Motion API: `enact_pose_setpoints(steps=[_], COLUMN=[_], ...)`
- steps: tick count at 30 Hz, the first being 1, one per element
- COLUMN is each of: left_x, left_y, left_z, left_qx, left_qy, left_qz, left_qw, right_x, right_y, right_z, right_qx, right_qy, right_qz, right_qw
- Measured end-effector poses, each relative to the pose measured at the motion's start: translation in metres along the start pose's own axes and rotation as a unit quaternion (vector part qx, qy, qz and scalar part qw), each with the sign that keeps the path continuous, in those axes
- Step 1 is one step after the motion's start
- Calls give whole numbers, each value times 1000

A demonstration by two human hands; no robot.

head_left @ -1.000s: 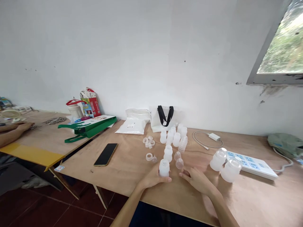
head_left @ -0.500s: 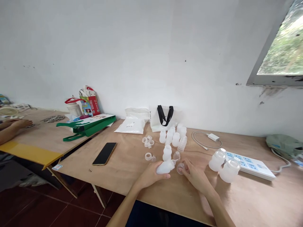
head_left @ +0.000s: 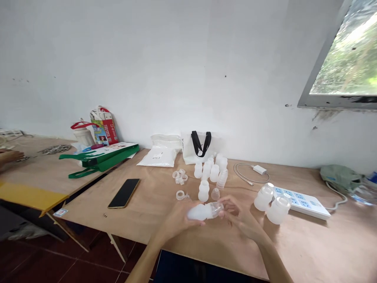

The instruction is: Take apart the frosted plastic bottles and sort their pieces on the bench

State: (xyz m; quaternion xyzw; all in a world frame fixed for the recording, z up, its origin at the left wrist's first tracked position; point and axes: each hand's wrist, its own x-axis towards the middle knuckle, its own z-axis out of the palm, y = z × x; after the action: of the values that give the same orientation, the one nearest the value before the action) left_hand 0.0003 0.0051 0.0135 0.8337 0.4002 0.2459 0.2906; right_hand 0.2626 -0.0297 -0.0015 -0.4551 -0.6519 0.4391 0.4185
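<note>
Lying sideways in my left hand (head_left: 180, 218) is a frosted white baby bottle (head_left: 198, 212), with the fingers wrapped round its body. My right hand (head_left: 234, 212) pinches a clear cap (head_left: 216, 209), which sits over the bottle's top end. Just beyond, one frosted bottle body (head_left: 204, 191) stands upright, and beside it is a clear dome-shaped piece (head_left: 215, 193). A white ring (head_left: 180, 195) and a small nipple (head_left: 187, 196) lie to the left. Farther back are a few more rings (head_left: 179, 177) and several standing bottles (head_left: 206, 169).
Two capped bottles (head_left: 277, 210) stand by a power strip (head_left: 303, 201) at right. A phone (head_left: 124, 193) lies at left. Along the wall are a white package (head_left: 157, 156), a white bag (head_left: 190, 155), a charger cable (head_left: 244, 179) and a green cap (head_left: 338, 177). Another person's hand (head_left: 11, 156) is far left.
My right hand has lifted the clear cap off the table and brought it onto the bottle's end. The bottle has tipped more level. The view has shifted slightly right.
</note>
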Motion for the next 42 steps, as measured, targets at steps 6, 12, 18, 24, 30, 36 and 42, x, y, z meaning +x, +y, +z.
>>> enact_pose_setpoints(steps=[6, 12, 18, 24, 30, 36, 42], left_x=[-3, -3, -9, -4, 2, 0, 1], left_y=[10, 15, 18, 11, 13, 15, -3], left_z=[6, 7, 6, 19, 26, 47, 66], left_qx=[40, 26, 63, 53, -20, -202, -152], left_qy=[11, 26, 28, 38, 31, -64, -85], left_qz=[9, 2, -8, -2, -22, -9, -7], left_qw=[999, 999, 998, 998, 999, 977, 985], right_x=[1, -2, 0, -1, 0, 7, 4], right_y=[5, 0, -1, 4, -2, -2, -6], right_z=[1, 4, 12, 8, 12, 34, 34], right_qx=[-20, -41, -8, 26, 40, 25, -158], right_qy=[-21, 20, 8, -6, 1, 47, 33], right_qz=[0, -26, -4, 16, 7, -27, 0], right_qw=[1000, 999, 1000, 1000, 999, 998, 987])
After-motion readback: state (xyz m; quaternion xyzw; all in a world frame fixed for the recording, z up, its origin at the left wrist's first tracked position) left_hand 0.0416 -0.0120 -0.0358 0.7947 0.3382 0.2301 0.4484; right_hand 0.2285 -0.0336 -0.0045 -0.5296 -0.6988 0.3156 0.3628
